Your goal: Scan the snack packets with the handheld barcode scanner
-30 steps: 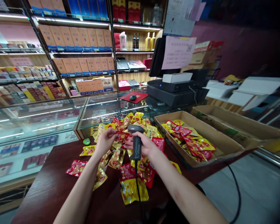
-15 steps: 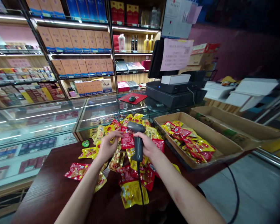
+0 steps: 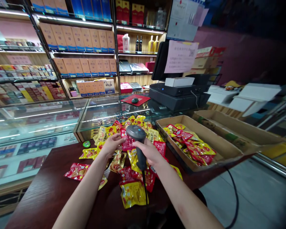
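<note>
My right hand (image 3: 150, 152) is wrapped round the handle of a dark grey barcode scanner (image 3: 141, 159), its head up and its cord running down toward me. Just left of the scanner, my left hand (image 3: 113, 144) pinches the edge of a red snack packet (image 3: 126, 143), which the scanner head partly covers. Around both hands lies a loose pile of red and yellow snack packets. A yellow packet (image 3: 134, 194) lies nearest me, and a red packet (image 3: 76, 171) lies off to the left beyond my forearm.
An open cardboard box (image 3: 222, 157) with several packets stands at the right, another box (image 3: 248, 130) behind it. A small green item (image 3: 86, 144) lies on the dark wooden table (image 3: 50, 184). Beyond are a glass counter (image 3: 105, 111), a mouse (image 3: 134, 100) and a monitor (image 3: 160, 60).
The scanner has tilted, its head coming slightly left and showing a small blue light. My left hand has closed in on the red packet's edge.
</note>
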The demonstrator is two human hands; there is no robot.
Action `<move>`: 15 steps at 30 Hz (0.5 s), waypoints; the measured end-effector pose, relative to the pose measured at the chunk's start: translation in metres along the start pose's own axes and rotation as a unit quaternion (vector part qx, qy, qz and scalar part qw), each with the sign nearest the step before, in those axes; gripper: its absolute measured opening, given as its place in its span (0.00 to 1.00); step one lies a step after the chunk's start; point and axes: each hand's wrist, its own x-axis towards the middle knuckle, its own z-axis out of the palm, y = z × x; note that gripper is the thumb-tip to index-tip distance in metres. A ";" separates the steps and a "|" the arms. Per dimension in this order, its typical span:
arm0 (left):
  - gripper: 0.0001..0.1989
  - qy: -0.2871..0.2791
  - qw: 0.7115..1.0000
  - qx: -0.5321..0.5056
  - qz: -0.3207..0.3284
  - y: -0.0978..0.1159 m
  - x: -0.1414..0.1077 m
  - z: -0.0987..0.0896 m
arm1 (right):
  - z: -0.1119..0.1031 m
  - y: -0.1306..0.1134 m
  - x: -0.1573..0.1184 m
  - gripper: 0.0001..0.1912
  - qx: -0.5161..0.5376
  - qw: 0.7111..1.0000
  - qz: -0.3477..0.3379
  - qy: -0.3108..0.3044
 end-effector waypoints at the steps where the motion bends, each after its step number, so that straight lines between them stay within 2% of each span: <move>1: 0.24 0.015 1.000 0.008 0.010 0.001 0.004 -0.001 | 0.000 -0.002 -0.002 0.11 -0.018 1.000 -0.010 0.006; 7: 0.30 0.061 0.997 0.041 0.039 0.008 0.027 -0.005 | 0.001 -0.007 -0.014 0.10 -0.039 0.999 0.006 -0.034; 9: 0.31 0.068 0.996 0.039 0.038 0.010 0.030 -0.004 | 0.003 -0.003 -0.017 0.11 -0.072 0.997 0.003 -0.024; 12: 0.28 0.046 0.997 0.041 0.047 0.009 0.032 -0.001 | 0.005 0.006 -0.020 0.10 -0.116 0.993 -0.012 -0.003; 15: 0.25 0.034 0.997 0.041 0.056 0.007 0.034 0.002 | 0.008 0.014 -0.023 0.08 -0.135 0.991 -0.017 -0.007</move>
